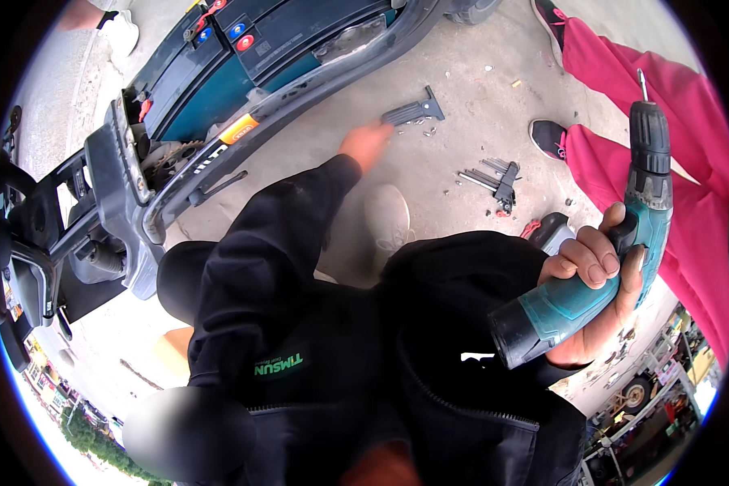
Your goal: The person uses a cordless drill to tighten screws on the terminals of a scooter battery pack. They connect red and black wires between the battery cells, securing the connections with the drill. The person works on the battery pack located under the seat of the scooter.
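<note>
My right hand (585, 261) is wrapped round the grip of a teal and black cordless drill (650, 212), held up at the right with its bit pointing upward. My left hand (368, 146), slightly blurred, reaches out over the floor to the end of a dark plastic part (409, 112); whether it grips or only touches it I cannot tell. Several small screws (431, 132) lie just beside that part. A set of hex keys in a black holder (505, 186) lies farther right on the floor.
A scooter body (148, 206) with exposed batteries (251, 57) fills the upper left. A person in pink trousers (688, 251) is close at the right; another person's foot (121, 36) shows top left. A metal rack (671, 389) stands lower right, beyond the concrete floor (462, 73).
</note>
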Available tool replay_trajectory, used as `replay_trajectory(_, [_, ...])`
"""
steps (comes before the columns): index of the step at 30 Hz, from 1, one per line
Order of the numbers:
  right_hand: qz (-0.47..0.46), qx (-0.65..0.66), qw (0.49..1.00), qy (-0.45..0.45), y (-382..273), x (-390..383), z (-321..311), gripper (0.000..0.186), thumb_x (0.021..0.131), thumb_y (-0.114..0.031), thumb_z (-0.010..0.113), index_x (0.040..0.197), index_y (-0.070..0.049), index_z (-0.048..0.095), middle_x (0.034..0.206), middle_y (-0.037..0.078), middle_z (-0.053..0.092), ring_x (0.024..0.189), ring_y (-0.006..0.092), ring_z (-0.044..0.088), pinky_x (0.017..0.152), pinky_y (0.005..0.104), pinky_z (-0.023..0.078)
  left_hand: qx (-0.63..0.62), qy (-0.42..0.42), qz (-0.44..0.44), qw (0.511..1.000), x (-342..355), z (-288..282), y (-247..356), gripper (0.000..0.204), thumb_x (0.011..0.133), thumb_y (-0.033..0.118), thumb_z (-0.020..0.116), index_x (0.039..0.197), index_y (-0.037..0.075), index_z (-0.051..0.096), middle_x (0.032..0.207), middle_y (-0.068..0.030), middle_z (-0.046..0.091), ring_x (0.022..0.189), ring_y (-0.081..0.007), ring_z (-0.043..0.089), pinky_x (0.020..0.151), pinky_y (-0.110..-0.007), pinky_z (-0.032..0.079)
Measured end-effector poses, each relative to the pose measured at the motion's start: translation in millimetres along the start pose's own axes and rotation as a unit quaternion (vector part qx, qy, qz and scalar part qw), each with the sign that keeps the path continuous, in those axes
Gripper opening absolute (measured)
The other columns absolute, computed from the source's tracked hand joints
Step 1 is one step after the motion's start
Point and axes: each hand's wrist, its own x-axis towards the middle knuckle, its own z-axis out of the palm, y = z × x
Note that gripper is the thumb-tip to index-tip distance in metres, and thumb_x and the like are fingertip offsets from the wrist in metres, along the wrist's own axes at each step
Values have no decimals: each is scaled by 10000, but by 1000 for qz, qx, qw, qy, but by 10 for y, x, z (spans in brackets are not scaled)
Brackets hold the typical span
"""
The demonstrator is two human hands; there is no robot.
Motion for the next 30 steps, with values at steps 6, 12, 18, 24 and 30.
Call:
replay_trajectory(6, [39,-42,998,26,-66,-37,31,452,1021,-301,515,1402,-91,391,874,3,494,784,140,511,856,408,462,85,-112,-69,988,245,456,102,229,878,63,530,1079,-21,600,980,-210,631,836,-351,679,680,-431,572])
replay_trajectory(12, [50,-44,998,16,6,11,29,443,1041,-272,467,1433,-81,387,873,-3,443,788,123,478,866,386,467,153,-131,-3,979,175,497,132,176,870,57,512,997,-37,590,1038,-204,626,927,-345,661,756,-429,565])
replay_trajectory(18, [150,-87,985,2,281,437,189,400,998,-288,529,1335,-87,451,819,1,474,741,136,496,781,377,450,65,-108,-99,987,-268,271,81,134,866,39,534,940,19,644,1050,-170,626,1006,-349,629,839,-421,533])
replay_trajectory(24, [212,-166,961,-65,646,666,396,394,966,-282,570,1285,-73,476,777,5,493,714,141,503,719,356,435,-262,118,-77,955,-754,-1690,1028,168,857,30,655,1015,56,707,1016,-122,657,976,-271,653,850,-365,528])
replay_trajectory(30, [231,-236,937,-113,1016,709,662,420,893,-249,627,1229,-24,516,732,35,518,674,180,550,699,375,443,-722,272,-39,635,-846,-3510,1205,219,954,129,640,1157,47,660,1155,-83,674,1010,-195,672,840,-273,537])
